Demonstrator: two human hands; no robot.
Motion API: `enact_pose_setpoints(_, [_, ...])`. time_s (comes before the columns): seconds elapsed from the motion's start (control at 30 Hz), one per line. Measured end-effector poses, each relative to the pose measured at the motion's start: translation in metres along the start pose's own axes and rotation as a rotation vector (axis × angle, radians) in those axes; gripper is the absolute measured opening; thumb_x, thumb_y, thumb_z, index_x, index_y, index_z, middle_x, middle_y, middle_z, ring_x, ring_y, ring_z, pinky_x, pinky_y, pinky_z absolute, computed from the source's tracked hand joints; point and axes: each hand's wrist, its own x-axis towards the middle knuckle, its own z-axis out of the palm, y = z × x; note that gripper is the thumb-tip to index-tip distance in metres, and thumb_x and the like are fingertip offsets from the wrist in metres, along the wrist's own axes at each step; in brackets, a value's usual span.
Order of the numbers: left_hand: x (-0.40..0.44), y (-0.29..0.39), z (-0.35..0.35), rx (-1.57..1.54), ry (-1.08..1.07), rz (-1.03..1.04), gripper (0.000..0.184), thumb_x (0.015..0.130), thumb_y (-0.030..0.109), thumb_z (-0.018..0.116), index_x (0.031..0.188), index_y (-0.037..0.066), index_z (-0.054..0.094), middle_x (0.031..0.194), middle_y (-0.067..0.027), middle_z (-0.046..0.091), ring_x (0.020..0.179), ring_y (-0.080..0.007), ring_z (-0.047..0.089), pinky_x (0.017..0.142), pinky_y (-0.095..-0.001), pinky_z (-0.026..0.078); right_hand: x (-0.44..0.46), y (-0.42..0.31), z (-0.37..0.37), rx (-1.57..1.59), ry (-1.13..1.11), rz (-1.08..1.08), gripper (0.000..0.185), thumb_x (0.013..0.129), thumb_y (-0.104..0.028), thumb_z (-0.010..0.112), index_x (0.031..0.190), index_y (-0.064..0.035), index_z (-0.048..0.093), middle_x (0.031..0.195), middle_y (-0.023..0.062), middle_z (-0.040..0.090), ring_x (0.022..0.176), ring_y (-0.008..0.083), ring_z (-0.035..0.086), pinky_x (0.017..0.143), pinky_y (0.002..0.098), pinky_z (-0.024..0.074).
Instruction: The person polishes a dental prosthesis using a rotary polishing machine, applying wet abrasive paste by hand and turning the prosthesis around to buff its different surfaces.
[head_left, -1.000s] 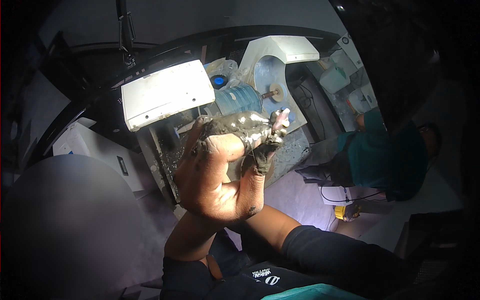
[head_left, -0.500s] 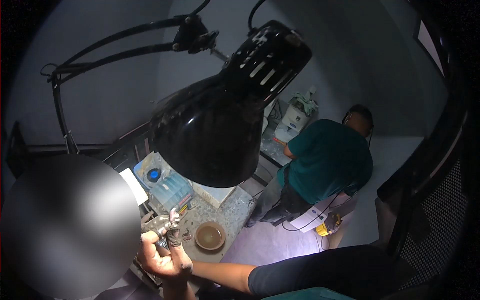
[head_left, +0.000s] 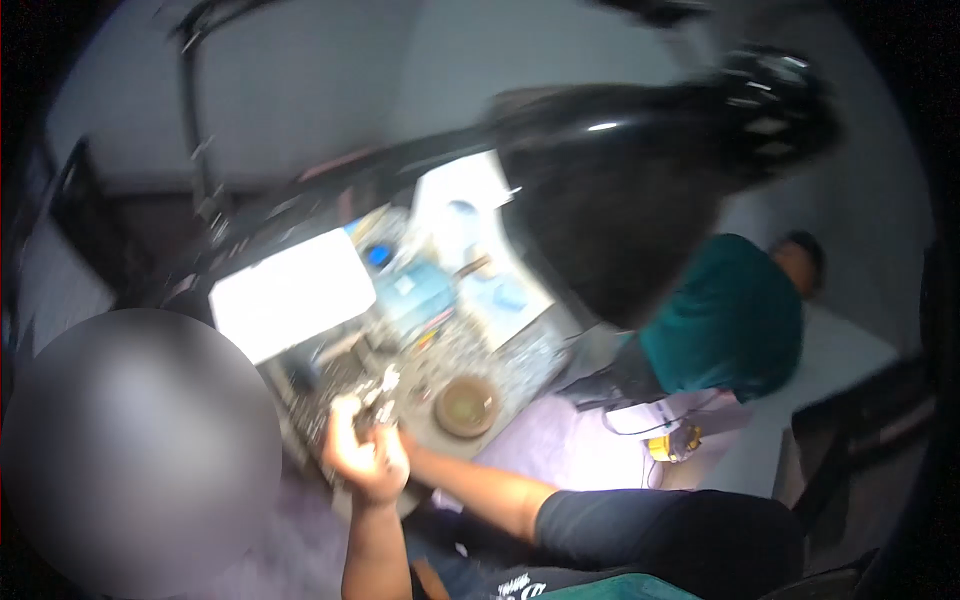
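My left hand (head_left: 366, 455) is raised over the near edge of the worktop, its fingers curled towards the thumb. Something small and pale seems to be at the fingertips, but glare and motion blur hide its kind. My right hand (head_left: 386, 408) is close behind the left one, mostly covered by it, and its fingers are smeared. Just to the right of both hands stands a round brown bowl (head_left: 467, 406) with murky liquid in it.
A black lamp (head_left: 610, 200) hangs over the speckled worktop (head_left: 520, 375). Behind my hands are a bright white sheet (head_left: 290, 295) and a blue plastic container (head_left: 415, 295). A person in a green shirt (head_left: 730, 315) stands to the right, near a yellow object (head_left: 672, 443). A grey blur covers the lower left.
The view has swung, so the lamp, bowl and co-worker appear further right. More of the white sheet and worktop shows. My hands stay close together.
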Motion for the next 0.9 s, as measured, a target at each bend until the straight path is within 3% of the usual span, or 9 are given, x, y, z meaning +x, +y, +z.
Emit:
enact_pose_setpoints(0.07, [-0.014,-0.014,-0.022,-0.078,-0.064,-0.294,0.011,0.086,0.001,0.062,0.089,-0.004,0.053,0.085,-0.0049,0.056,0.08,-0.011,0.052,0.071,-0.0247,0.045,-0.003,0.003,-0.003,-0.059,0.003,0.002,0.037,0.071,-0.032,0.071,0.096,-0.0046,0.068,0.09,0.0206,0.068,0.08,0.0341,0.068,0.071,0.0425,0.0548])
enact_pose_setpoints(0.17, [-0.031,-0.048,-0.049,-0.126,0.032,-0.421,0.014,0.085,0.001,0.065,0.09,-0.001,0.053,0.085,-0.0012,0.055,0.077,-0.0069,0.05,0.069,-0.0213,0.043,-0.009,-0.003,-0.004,-0.134,-0.058,-0.025,0.039,0.07,-0.03,0.072,0.098,-0.0036,0.067,0.094,0.0204,0.068,0.082,0.0337,0.068,0.071,0.0417,0.0552])
enact_pose_setpoints(0.27, [-0.044,-0.062,-0.074,-0.223,0.076,-0.585,0.012,0.086,-0.001,0.064,0.092,0.001,0.055,0.087,0.0011,0.058,0.078,-0.0041,0.052,0.069,-0.0197,0.044,-0.011,0.005,0.002,-0.4,-0.011,-0.067,0.055,0.068,-0.03,0.072,0.117,-0.0056,0.063,0.116,0.0249,0.06,0.107,0.0376,0.06,0.092,0.0417,0.0493])
enact_pose_setpoints(0.37, [-0.045,-0.072,-0.095,-0.341,0.103,-0.686,0.014,0.086,-0.001,0.064,0.097,0.001,0.057,0.091,-0.0008,0.061,0.083,-0.0054,0.056,0.073,-0.019,0.044,-0.011,-0.006,0.004,-0.646,-0.045,0.039,0.062,0.07,-0.034,0.071,0.122,-0.0041,0.06,0.134,0.0266,0.046,0.122,0.0401,0.046,0.102,0.0422,0.0414])
enact_pose_setpoints(0.53, [-0.042,-0.081,-0.119,-0.41,0.097,-0.672,0.018,0.088,0.004,0.065,0.102,-0.002,0.055,0.096,-0.004,0.063,0.086,-0.007,0.057,0.078,-0.0215,0.046,-0.009,-0.009,0.002,-0.657,-0.06,0.003,0.051,0.073,-0.028,0.067,0.116,0.0004,0.061,0.128,0.0257,0.05,0.116,0.0395,0.05,0.096,0.0435,0.0442])
enact_pose_setpoints(0.63, [-0.044,-0.086,-0.123,-0.387,0.106,-0.747,0.023,0.085,-0.002,0.064,0.106,-0.001,0.057,0.095,-0.0026,0.062,0.087,-0.0064,0.056,0.077,-0.0193,0.044,-0.019,-0.006,-0.003,-0.629,-0.049,-0.118,0.032,0.079,-0.019,0.063,0.103,0.0006,0.065,0.106,0.0207,0.06,0.098,0.0374,0.057,0.085,0.0439,0.0475])
enact_pose_setpoints(0.77, [-0.052,-0.1,-0.124,-0.276,0.017,-0.784,0.028,0.081,-0.007,0.068,0.106,-0.002,0.056,0.097,-0.0043,0.063,0.092,-0.008,0.058,0.079,-0.0214,0.047,-0.026,-0.023,-0.02,-0.488,-0.258,-0.019,0.03,0.077,-0.017,0.065,0.099,0.0032,0.066,0.097,0.0233,0.062,0.097,0.0375,0.059,0.085,0.0418,0.0485])
enact_pose_setpoints(0.87, [-0.053,-0.112,-0.114,-0.276,0.013,-0.759,0.032,0.079,-0.01,0.068,0.107,-0.002,0.054,0.099,-0.0054,0.063,0.093,-0.0095,0.06,0.081,-0.0234,0.049,-0.023,-0.01,-0.034,-0.265,-0.23,0.021,0.024,0.077,-0.01,0.061,0.097,0.0029,0.065,0.095,0.0216,0.062,0.091,0.038,0.061,0.08,0.0407,0.0487])
enact_pose_setpoints(0.9, [-0.052,-0.114,-0.109,-0.273,0.016,-0.762,0.032,0.079,-0.01,0.068,0.107,-0.002,0.054,0.099,-0.0054,0.063,0.093,-0.0095,0.06,0.081,-0.0234,0.049,-0.021,-0.004,-0.036,-0.199,-0.189,0.069,0.021,0.079,-0.009,0.063,0.096,0.0032,0.064,0.091,0.0211,0.063,0.088,0.0319,0.064,0.08,0.0385,0.0487])
